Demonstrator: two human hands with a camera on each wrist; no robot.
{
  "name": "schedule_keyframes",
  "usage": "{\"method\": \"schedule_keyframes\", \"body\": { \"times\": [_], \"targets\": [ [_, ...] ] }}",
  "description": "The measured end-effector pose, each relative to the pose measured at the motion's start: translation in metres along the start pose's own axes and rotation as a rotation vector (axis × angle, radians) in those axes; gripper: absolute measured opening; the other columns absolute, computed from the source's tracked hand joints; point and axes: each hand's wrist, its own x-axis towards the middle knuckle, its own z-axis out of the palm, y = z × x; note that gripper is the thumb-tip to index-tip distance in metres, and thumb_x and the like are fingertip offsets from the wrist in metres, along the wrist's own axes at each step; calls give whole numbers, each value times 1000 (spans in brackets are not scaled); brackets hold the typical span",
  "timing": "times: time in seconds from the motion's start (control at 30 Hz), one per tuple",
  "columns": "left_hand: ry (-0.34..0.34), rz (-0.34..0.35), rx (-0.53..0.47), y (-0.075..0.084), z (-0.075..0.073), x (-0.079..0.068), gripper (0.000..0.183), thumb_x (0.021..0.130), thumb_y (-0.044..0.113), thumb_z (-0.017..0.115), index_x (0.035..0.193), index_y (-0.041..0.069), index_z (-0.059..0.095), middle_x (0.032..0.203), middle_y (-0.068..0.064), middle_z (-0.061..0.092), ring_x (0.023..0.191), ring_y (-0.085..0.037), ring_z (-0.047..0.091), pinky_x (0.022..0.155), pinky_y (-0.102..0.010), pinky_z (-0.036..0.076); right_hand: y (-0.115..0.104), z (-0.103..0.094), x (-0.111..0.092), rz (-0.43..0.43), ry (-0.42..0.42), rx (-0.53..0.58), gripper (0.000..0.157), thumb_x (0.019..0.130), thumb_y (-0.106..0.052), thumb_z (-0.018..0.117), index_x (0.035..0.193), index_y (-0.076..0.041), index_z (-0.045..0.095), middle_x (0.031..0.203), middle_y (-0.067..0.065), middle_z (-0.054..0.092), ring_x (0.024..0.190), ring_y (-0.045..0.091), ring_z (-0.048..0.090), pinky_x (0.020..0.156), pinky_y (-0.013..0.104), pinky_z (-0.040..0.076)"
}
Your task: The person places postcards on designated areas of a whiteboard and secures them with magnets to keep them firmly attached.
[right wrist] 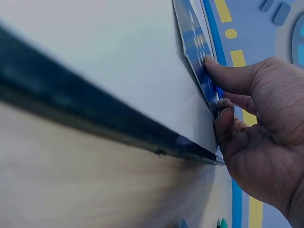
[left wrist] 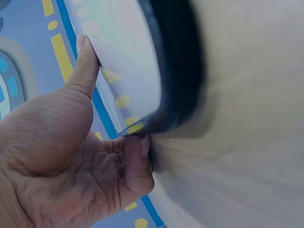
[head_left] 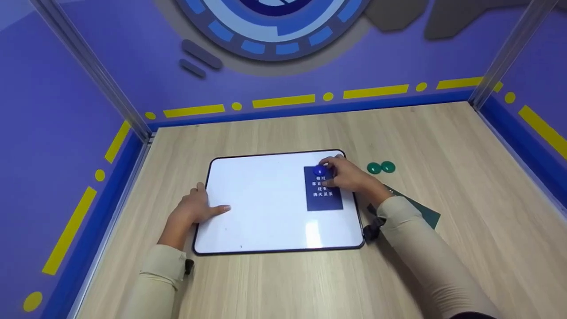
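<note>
A whiteboard [head_left: 261,199] with a black frame lies on the wooden table. At its left edge my left hand [head_left: 192,210] grips the frame; the left wrist view has the thumb on the white face and the fingers curled at the rim. A dark blue card [head_left: 324,204] with white printed characters lies at the board's right side. Near the card's top sits a round blue magnet [head_left: 319,170], held by the fingers of my right hand [head_left: 347,175]. That hand's thumb [right wrist: 228,76] touches the card's face in the right wrist view.
Two round green magnets [head_left: 374,168] lie side by side on the table, right of the board. A dark green card [head_left: 427,215] lies partly under my right forearm. Blue-purple panels [head_left: 274,88] with yellow marks wall the table's back and sides.
</note>
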Motion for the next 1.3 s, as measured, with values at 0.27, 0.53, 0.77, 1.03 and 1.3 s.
{"method": "schedule_keyframes", "body": {
  "times": [0.27,0.53,0.77,1.03,1.3],
  "targets": [
    [32,7,-11,0,4,-3,120,93,65,74,163,-14,16,158,-42,39,139,-58,52,111,-64,51,-1,-2,0,20,-11,-6,59,96,-11,78,151,-11,55,144,23,55,133,39,57,121,59,44],
    [14,12,-4,1,4,0,122,93,66,73,164,-14,14,160,-42,38,143,-59,49,114,-65,49,1,-4,-4,22,-13,5,59,96,-9,77,150,-10,55,145,24,56,134,40,57,120,59,44],
    [-1,-5,-5,1,-1,5,125,90,66,76,163,-15,15,159,-43,38,145,-61,45,116,-65,47,-2,-2,-2,37,-8,19,60,97,-11,76,152,-12,53,147,22,52,135,39,55,122,59,43],
    [-30,-24,-29,3,-5,7,131,89,67,78,164,-16,9,162,-44,35,147,-59,45,117,-64,46,-4,-3,-2,54,-9,28,62,97,-10,76,154,-12,52,150,23,53,138,40,55,123,59,43],
    [-15,-9,-14,2,-6,8,129,90,67,77,163,-17,12,160,-44,38,145,-59,48,115,-64,48,-3,-4,2,79,-4,66,62,96,-8,76,153,-15,53,150,20,55,140,39,54,124,59,42]
  ]
}}
